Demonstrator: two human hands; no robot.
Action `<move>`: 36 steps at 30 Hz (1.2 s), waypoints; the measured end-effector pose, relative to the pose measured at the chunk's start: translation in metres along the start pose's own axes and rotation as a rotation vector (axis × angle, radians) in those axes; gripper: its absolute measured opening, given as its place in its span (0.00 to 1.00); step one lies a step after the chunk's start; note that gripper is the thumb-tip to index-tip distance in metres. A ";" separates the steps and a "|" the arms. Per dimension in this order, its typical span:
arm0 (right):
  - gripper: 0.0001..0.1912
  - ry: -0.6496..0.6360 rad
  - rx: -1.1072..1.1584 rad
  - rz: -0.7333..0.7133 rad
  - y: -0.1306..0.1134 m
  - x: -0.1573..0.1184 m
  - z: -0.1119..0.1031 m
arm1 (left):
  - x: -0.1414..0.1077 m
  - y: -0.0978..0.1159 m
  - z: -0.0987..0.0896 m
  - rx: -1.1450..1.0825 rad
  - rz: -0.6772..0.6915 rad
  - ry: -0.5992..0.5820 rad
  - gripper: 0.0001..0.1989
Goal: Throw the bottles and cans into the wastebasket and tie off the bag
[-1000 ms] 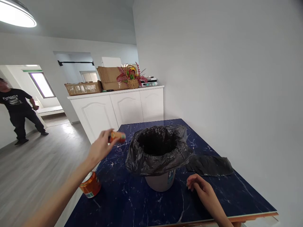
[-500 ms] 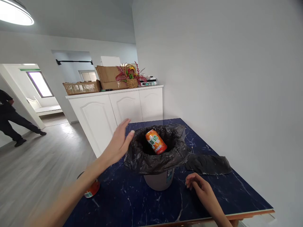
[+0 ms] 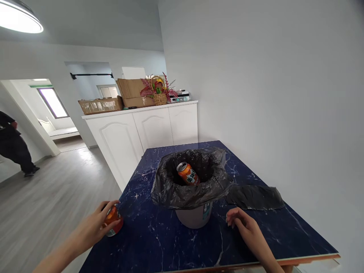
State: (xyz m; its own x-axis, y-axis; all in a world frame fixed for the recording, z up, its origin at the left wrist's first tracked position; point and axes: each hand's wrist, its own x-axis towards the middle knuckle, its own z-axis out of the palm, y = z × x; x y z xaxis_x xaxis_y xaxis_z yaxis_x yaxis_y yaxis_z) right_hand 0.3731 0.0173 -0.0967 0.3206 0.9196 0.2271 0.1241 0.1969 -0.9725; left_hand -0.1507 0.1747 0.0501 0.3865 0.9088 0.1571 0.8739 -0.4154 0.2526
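Note:
At the table's left edge, my left hand (image 3: 100, 223) has its thumb and fingers wrapped around an orange-red soda can (image 3: 116, 218), which stands upright. Another orange soda can (image 3: 188, 175) leans inside a small grey trash bin (image 3: 193, 218), its top end showing. A black plastic bag (image 3: 190, 201) lines the bin and hangs over the rim. To the right of the bin, my right hand (image 3: 246, 227) rests by the tabletop, holding nothing, its fingers loosely curled and the thumb apart. Beyond it lies a folded black plastic bag (image 3: 256, 197).
The dark blue marbled table (image 3: 145, 242) meets a grey wall on its right. Behind stands a white cabinet (image 3: 119, 140) bearing cardboard boxes (image 3: 101, 105) and a flower basket (image 3: 159, 99). A person in dark clothes (image 3: 14, 148) stands at the far left.
My left hand has moved from beside the bin down and left onto the standing can. The can in the bin has tipped and sunk lower. My right hand stays in place.

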 end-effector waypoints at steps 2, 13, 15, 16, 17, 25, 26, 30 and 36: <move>0.09 0.006 0.001 -0.002 0.000 0.000 0.000 | -0.001 0.007 0.003 0.007 -0.023 0.066 0.33; 0.09 0.022 0.010 0.001 -0.003 0.000 0.001 | 0.059 0.198 -0.080 -0.428 0.206 0.553 0.25; 0.09 0.019 0.008 -0.002 -0.004 0.000 0.002 | 0.071 0.232 -0.077 -0.443 0.341 0.508 0.24; 0.09 0.018 0.007 -0.003 -0.005 0.000 0.002 | 0.077 0.246 -0.073 -0.443 0.390 0.468 0.24; 0.09 0.016 0.007 -0.002 -0.006 0.000 0.002 | 0.082 0.258 -0.068 -0.434 0.431 0.413 0.24; 0.09 0.006 0.039 0.010 -0.008 0.001 0.001 | 0.104 0.265 -0.047 -0.254 0.456 0.116 0.27; 0.09 0.008 0.043 0.008 -0.007 0.001 0.002 | 0.104 0.256 -0.046 -0.265 0.423 0.174 0.27; 0.08 0.008 0.052 0.016 -0.004 0.002 0.003 | 0.100 0.213 -0.046 -0.422 0.091 0.202 0.34; 0.14 -0.071 0.255 0.123 -0.049 0.020 -0.002 | 0.086 0.185 -0.046 -0.979 -0.270 -0.398 0.36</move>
State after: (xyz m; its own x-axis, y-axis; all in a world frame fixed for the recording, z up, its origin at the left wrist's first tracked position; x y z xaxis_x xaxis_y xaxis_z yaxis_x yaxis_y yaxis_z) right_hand 0.3749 0.0252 -0.0441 0.2505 0.9617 0.1111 -0.1551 0.1531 -0.9760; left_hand 0.0311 0.1741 0.1542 0.4389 0.8494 -0.2931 0.3987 0.1082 0.9107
